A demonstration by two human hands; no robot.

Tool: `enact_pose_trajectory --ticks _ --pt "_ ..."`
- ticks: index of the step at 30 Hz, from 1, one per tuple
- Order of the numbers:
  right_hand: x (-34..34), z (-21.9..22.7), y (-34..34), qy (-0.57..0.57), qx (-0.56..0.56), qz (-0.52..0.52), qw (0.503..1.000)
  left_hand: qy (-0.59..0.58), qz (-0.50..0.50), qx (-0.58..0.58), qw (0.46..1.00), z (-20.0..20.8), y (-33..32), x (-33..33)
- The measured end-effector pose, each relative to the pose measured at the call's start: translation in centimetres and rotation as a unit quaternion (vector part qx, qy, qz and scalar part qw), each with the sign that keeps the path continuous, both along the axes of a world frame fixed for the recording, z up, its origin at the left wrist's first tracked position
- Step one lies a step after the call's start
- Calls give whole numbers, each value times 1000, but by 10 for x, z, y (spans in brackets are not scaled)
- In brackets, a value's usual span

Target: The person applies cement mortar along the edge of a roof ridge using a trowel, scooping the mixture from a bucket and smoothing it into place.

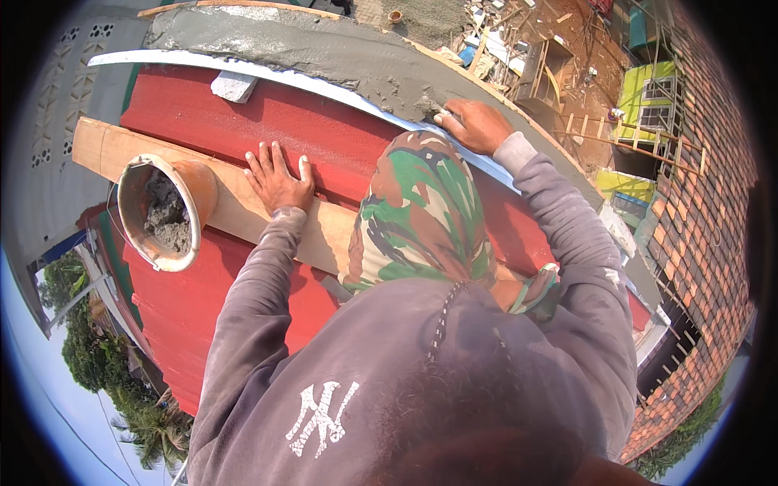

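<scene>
My left hand point(279, 178) lies flat with its fingers spread on the red roof sheet point(332, 150), its heel by the edge of a wooden plank point(235, 198). Over the strip of wet grey mortar point(348, 57), my right hand point(478, 125) is closed, knuckles up. A small pale bit shows at its fingertips, but what it grips is hidden. A pale blue-white edging strip point(316, 85) runs between the mortar and the red sheet. Left of my left hand, an orange bucket point(203, 190) of grey mortar mix point(166, 217) rests tilted against the plank.
A whitish block point(233, 86) sits on the red sheet near the edging. Wooden formwork point(454, 65) bounds the mortar's far side. Beyond and below are a rubble heap point(494, 49) and bare earth. A tiled roof point(705, 186) slopes at the right.
</scene>
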State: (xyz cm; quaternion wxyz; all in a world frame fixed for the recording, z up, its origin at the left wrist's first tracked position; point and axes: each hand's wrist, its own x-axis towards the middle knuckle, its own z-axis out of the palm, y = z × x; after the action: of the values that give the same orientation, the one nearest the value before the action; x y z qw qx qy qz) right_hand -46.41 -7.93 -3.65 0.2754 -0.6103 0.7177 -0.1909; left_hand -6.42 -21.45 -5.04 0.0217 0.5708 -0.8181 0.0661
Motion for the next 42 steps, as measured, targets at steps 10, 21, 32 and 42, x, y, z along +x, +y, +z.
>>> enact_pose_trajectory --ticks 10,21,32,42 --pt "19 17 -55 25 21 -43 999 10 6 -10 1000 3 1 2" --pt "58 46 -142 14 -11 5 1000 47 18 4 999 9 1 5" --pt "95 67 -241 90 -12 70 993 84 23 16 996 16 3 5" --pt "111 90 -283 88 -40 22 995 100 32 43 994 23 1 6"
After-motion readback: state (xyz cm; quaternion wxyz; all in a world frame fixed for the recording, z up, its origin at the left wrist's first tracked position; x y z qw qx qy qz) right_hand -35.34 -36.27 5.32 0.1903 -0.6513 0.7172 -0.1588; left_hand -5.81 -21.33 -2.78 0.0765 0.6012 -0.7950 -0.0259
